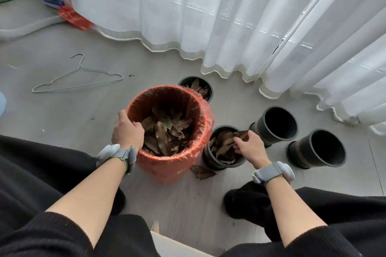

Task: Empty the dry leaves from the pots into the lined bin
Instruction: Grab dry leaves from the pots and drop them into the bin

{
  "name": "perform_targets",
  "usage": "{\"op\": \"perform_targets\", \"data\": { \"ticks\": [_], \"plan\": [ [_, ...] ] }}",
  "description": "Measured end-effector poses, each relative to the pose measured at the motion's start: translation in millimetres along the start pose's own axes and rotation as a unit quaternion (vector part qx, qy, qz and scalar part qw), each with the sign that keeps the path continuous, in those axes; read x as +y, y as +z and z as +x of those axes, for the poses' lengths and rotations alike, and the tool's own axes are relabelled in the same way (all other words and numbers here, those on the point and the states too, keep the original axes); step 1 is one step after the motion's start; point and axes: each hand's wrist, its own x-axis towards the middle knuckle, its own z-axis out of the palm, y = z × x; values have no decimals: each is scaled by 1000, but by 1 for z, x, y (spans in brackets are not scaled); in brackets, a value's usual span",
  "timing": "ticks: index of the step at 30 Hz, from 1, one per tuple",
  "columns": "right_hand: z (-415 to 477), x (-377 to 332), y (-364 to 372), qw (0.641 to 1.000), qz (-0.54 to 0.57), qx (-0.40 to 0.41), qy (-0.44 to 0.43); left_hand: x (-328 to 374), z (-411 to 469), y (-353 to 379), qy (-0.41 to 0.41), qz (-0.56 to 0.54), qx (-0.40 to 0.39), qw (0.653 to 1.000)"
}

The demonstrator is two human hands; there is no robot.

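An orange bin (167, 165) with a clear liner stands on the floor, partly filled with dry brown leaves (165, 133). My left hand (127, 130) grips its near-left rim. Just right of it a black pot (211, 161) holds dry leaves (223, 144); my right hand (251, 146) reaches into it and pinches some leaves. Behind the bin another black pot (205, 84) also holds leaves. Two black pots, one (275, 125) and another (319, 149), stand to the right with dark, bare insides.
White sheer curtains (229, 16) hang along the back and right. A wire hanger (77, 80) lies on the grey floor at left. A couple of fallen leaves (203, 172) lie between bin and pot. My black-clad legs fill the foreground.
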Motion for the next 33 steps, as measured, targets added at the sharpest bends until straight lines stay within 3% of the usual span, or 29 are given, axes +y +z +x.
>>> {"op": "perform_targets", "data": {
  "ticks": [9, 15, 23, 27, 33],
  "plan": [
    [-12, -2, -17, 999, -29, -14, 14, -1, 1, 1, 0, 5, -10, 1000],
    [-15, -29, -40, 985, 133, -98, 58, 0, -1, 0, -2, 5, -10, 1000],
    [-20, -62, -70, 915, 339, -214, 41, 1, -2, 1, 6, -1, -6, 1000],
    [-28, -98, -48, 910, 319, -265, -28, 3, -3, 1, 9, -7, -3, 1000],
    [-50, -140, 10, 932, 183, -289, -123, 0, 0, 0, 10, -8, -4, 1000]
  ]
}}
